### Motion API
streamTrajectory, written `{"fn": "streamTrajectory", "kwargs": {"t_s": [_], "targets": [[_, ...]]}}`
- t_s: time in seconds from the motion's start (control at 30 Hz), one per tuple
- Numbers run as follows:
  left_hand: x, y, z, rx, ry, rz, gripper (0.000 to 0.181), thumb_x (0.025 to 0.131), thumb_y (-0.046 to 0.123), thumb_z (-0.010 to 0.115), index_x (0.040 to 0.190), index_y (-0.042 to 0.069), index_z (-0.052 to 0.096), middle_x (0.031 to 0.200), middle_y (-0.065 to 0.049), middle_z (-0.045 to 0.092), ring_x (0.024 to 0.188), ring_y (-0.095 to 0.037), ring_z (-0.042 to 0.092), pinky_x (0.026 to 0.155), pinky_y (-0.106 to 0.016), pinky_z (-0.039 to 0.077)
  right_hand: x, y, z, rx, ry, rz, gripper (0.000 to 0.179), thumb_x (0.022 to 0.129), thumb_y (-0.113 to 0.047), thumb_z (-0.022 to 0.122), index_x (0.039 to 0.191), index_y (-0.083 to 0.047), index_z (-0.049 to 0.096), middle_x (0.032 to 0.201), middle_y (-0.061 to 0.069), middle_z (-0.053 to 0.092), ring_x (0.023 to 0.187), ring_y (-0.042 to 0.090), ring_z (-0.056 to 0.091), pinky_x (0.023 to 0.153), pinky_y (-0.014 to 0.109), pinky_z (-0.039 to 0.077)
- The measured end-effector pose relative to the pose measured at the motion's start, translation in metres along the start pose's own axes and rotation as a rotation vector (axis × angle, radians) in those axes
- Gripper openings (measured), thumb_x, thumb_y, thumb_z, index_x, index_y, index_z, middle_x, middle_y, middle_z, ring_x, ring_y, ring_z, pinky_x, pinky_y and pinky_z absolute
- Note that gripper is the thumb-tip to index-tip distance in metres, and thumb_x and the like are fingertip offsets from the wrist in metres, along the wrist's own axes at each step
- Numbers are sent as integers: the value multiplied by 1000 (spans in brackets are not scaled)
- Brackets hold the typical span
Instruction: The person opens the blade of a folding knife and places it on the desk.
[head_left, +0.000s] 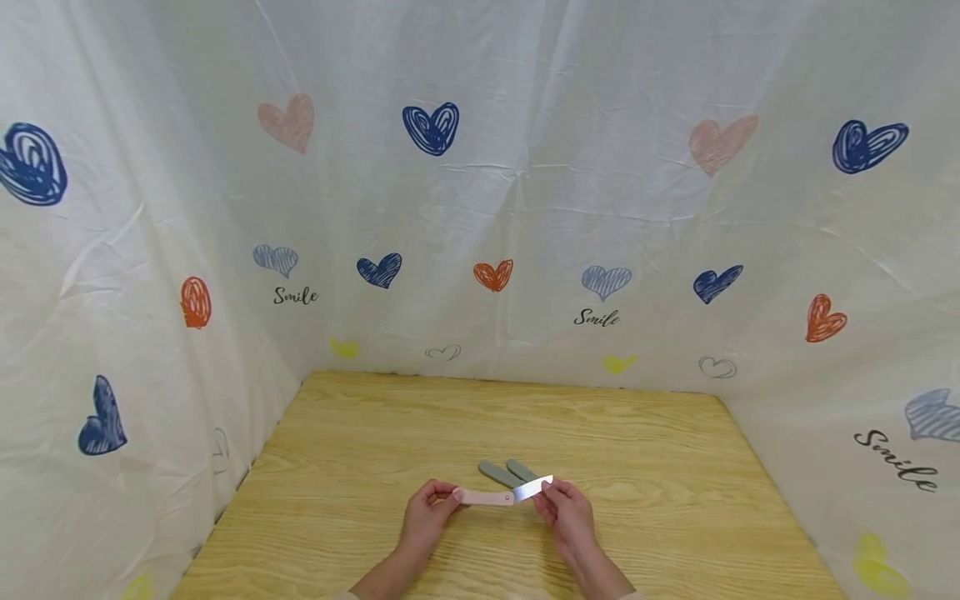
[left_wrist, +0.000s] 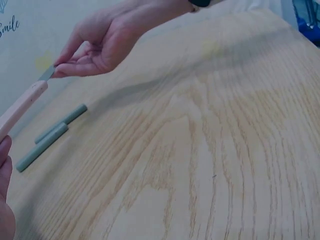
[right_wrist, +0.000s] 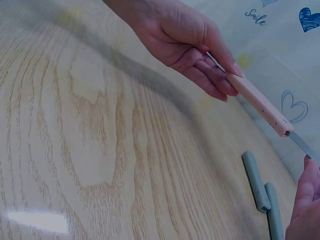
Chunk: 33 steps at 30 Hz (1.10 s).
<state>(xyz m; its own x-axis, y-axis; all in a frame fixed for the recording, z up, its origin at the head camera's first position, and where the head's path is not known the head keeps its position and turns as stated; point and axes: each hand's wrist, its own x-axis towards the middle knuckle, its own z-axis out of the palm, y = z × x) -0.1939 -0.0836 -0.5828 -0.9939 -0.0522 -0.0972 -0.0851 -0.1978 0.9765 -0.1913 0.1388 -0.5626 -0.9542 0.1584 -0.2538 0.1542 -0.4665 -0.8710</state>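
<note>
A pink folding knife (head_left: 487, 497) is held above the table, its shiny blade (head_left: 531, 488) swung out of the handle at a slight angle. My left hand (head_left: 429, 518) grips the far end of the pink handle between thumb and fingers. With thumb and fingertips my right hand (head_left: 567, 512) pinches the blade near its tip. Beyond them two grey-green folding knives (right_wrist: 256, 181) lie folded on the wood, side by side and slightly offset. In the head view the pink knife's blade overlaps their near ends.
The wood-grain table (head_left: 637, 450) stretches around the hands. A white curtain (head_left: 525, 200) printed with hearts and "Smile" hangs along its back and sides. In the left wrist view a blue object (left_wrist: 307, 20) shows at the upper right corner.
</note>
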Motion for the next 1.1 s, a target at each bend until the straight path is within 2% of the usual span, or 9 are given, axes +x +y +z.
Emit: {"fn": "streamTrajectory", "kwargs": {"t_s": [0.23, 0.37, 0.43, 0.53, 0.63, 0.67, 0.8, 0.97, 1.1], "targets": [[4, 0, 14, -56, 98, 31, 25, 89, -1, 65, 103, -20, 54, 83, -5, 61, 72, -9, 69, 76, -25, 60, -2, -2, 7, 108, 82, -7, 16, 95, 3, 52, 84, -9, 55, 73, -3, 67, 69, 5, 68, 68, 19, 58], [5, 0, 23, -40, 168, 124, 26, 88, 6, 69, 98, -15, 58, 81, -6, 62, 69, -7, 69, 73, -27, 60, -3, -2, 11, 152, 139, -31, 10, 96, 3, 52, 91, -6, 52, 73, -2, 67, 68, 6, 68, 68, 19, 59], [4, -1, 24, -49, 187, 202, 23, 87, 8, 70, 94, -11, 60, 79, -7, 62, 67, -8, 69, 69, -26, 60, -3, -1, 12, 166, 139, -33, 11, 95, 3, 53, 89, -6, 53, 73, -1, 67, 67, 6, 68, 68, 19, 59], [2, -2, 23, -70, 189, 249, 20, 87, 7, 71, 90, -9, 61, 77, -6, 62, 66, -8, 68, 66, -24, 60, -1, -1, 10, 170, 115, -25, 16, 94, 3, 54, 83, -9, 56, 71, -1, 68, 67, 7, 69, 68, 21, 59], [2, -2, 21, -71, 183, 196, 19, 87, 2, 69, 92, -13, 60, 78, -6, 61, 67, -9, 68, 67, -21, 59, 0, -2, 4, 168, 54, -6, 20, 94, 4, 54, 80, -10, 59, 72, -1, 69, 70, 8, 71, 71, 22, 60], [2, -1, 20, -59, 186, 149, 20, 87, 2, 69, 94, -14, 59, 79, -6, 61, 68, -8, 68, 68, -21, 59, 1, -2, 1, 159, 33, 0, 21, 94, 4, 54, 81, -11, 59, 73, -2, 69, 71, 8, 71, 71, 22, 60], [3, 2, 17, -35, 167, 36, 22, 87, -2, 66, 100, -17, 57, 81, -6, 61, 69, -10, 69, 72, -23, 60, 4, -2, -8, 123, -30, 17, 17, 93, 6, 53, 92, -10, 58, 75, -2, 69, 72, 8, 71, 71, 20, 59], [2, 7, 14, -19, 130, -1, 25, 88, -1, 66, 104, -17, 58, 83, -5, 61, 72, -12, 69, 74, -24, 60, 6, -2, -15, 70, -22, 49, 26, 92, 4, 55, 115, -5, 48, 75, -2, 71, 72, 7, 71, 68, 17, 57], [3, 6, 13, -51, 112, -4, 27, 88, -2, 66, 106, -19, 56, 83, -5, 61, 72, -12, 69, 75, -23, 59, 7, -2, -19, -13, -21, 57, 38, 91, 2, 58, 125, 2, 40, 78, -2, 71, 74, 8, 71, 68, 16, 56]]}}
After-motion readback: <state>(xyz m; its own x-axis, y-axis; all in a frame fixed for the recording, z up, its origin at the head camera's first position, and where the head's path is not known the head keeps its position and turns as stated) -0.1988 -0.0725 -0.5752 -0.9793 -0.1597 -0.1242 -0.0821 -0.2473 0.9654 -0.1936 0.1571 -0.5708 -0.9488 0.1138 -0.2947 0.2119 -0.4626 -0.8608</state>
